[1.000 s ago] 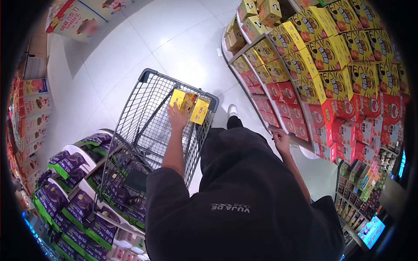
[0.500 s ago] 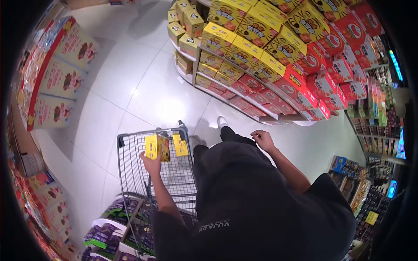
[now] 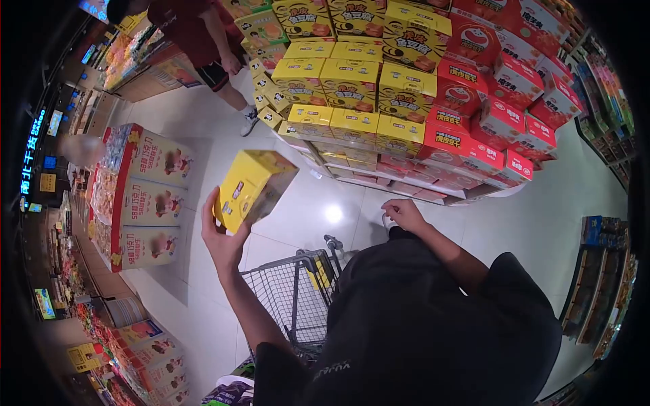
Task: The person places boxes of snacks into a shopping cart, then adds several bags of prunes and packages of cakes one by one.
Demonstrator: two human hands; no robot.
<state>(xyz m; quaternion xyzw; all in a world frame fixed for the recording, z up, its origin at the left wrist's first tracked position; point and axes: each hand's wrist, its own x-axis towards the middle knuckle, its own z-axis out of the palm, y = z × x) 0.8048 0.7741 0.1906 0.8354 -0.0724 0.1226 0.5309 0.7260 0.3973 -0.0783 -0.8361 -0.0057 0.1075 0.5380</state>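
Note:
My left hand [image 3: 222, 238] is raised and grips a yellow box [image 3: 252, 189] from below, holding it tilted in the air above the floor. Below it stands a wire shopping cart [image 3: 292, 298] with a yellow tag on its handle end. My right hand [image 3: 404, 213] hangs in front of my dark top with its fingers loosely curled and nothing in it, close to the bottom shelf of a display [image 3: 406, 101] stacked with yellow and red boxes.
Another person in a red top [image 3: 196, 34] stands at the far left end of the display. A stack of pink and white cartons [image 3: 145, 196] stands on the left. Shelves of small goods [image 3: 602, 271] line the right. Glossy white floor lies between.
My left hand lifted the yellow box up out of the cart to chest height. The view swung upward, so the cart now sits lower and another person has come into sight.

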